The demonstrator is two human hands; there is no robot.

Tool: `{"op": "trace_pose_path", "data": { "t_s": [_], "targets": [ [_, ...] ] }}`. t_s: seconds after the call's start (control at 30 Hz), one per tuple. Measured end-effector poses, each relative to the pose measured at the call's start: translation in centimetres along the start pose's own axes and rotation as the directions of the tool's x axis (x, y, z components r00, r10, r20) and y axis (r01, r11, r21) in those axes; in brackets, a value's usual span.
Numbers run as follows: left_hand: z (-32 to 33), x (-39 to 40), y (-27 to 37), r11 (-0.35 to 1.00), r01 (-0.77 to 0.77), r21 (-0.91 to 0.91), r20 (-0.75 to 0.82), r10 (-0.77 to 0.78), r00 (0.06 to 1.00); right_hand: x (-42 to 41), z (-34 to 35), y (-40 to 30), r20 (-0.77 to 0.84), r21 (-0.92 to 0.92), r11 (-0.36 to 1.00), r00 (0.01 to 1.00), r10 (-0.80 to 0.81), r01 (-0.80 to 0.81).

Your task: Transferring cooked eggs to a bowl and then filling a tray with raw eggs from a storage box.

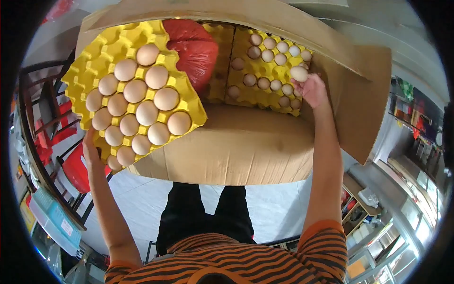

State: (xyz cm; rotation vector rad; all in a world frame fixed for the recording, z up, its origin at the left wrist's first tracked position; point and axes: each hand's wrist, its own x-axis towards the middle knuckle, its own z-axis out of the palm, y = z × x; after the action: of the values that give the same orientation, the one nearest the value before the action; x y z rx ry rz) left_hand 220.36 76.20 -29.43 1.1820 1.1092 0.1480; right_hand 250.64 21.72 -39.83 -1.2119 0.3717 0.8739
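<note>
My left hand (93, 145) grips the near left edge of a yellow egg tray (117, 46) and holds it up, its fingers mostly hidden beneath. Brown eggs (134, 91) fill the tray's near and right part, while cups at its far left are bare. Between the fingers of my right hand (310, 88) is a single pale egg (299, 73). That hand is above a second yellow egg tray (266, 69) inside a cardboard box (227, 149). Rows of eggs sit in this lower tray, with bare cups among them.
A full red plastic bag (191, 49) lies in the box, partly behind the raised tray. Box flaps (365, 103) stand out at the right and far side. Red stools (74, 167) and a light-blue plastic basket (56, 220) are at left. Shelves (358, 206) stand at right.
</note>
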Motion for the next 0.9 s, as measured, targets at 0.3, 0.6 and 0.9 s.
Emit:
{"op": "trace_pose_path", "data": {
  "t_s": [0.3,0.6,0.9],
  "targets": [
    [-1.7,1.1,-1.6,0.99,-0.034,0.136,-0.147,0.054,0.988,-3.9,17.8,-1.8,0.372,-0.086,0.985,0.922,-0.107,0.149],
    [1.0,-1.7,1.1,0.995,-0.017,0.095,-0.092,0.026,0.995,-6.9,44.7,2.8,0.733,-0.356,0.452,0.545,-0.407,0.818],
    [-1.4,0.0,0.3,1.0,0.0,-0.005,-0.013,0.0,1.0,-6.6,47.8,8.3,0.93,-0.347,-0.337,0.274,-0.247,0.875]
  ]
}}
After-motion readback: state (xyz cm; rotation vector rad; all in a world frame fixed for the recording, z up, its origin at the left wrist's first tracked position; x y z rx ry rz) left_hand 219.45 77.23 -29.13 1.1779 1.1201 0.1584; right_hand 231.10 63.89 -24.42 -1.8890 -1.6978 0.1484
